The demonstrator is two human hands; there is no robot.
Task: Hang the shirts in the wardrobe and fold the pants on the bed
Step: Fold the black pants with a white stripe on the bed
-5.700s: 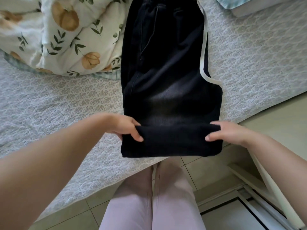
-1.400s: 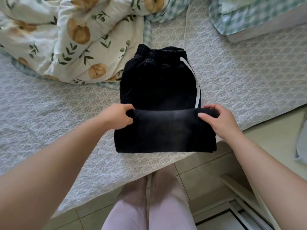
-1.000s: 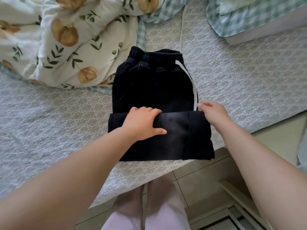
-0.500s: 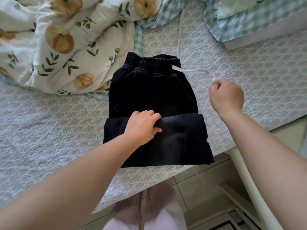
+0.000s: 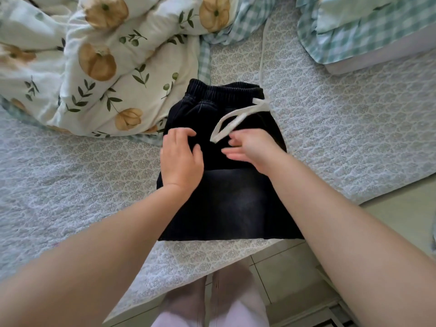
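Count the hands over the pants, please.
2. The left hand lies on the pants, at their left side; the right hand is beside it, near the drawstring's end. None seems hidden.

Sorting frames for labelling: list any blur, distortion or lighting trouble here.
Head view: the right hand is motion-smeared, its fingers hard to separate; the white drawstring by it is soft; the left hand and black pants are sharp. Same view: the wide lens swells the forearms near the bottom corners; light is soft and even, without glare.
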